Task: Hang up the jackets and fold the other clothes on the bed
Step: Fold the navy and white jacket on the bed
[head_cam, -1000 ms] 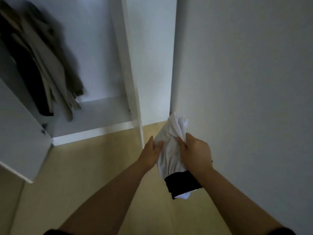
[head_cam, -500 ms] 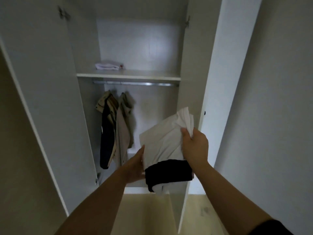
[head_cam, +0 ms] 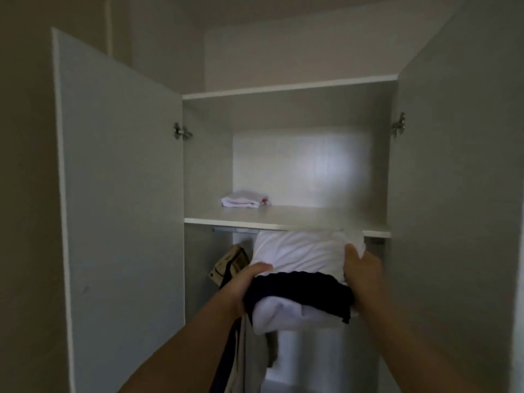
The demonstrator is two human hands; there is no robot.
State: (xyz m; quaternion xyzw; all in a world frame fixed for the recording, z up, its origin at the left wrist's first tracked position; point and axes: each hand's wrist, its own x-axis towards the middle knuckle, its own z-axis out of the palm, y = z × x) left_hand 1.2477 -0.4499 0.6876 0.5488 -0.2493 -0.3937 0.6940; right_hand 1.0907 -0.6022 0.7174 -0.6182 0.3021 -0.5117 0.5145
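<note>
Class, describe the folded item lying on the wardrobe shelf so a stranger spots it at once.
In the open white wardrobe, find the white shelf above the hanging rail. Toward its left lies a small folded white cloth with a red spot at its right edge. Unlike the white-and-dark folded bundle below, nobody holds it.

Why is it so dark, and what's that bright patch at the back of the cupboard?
Head view: the room is dim, so everything looks grey; the bright patch on the wardrobe's back panel is soft reflected light, not a thing; the open left door leans outward from wide-angle distortion; the folded clothes look slightly blurred.
</note>
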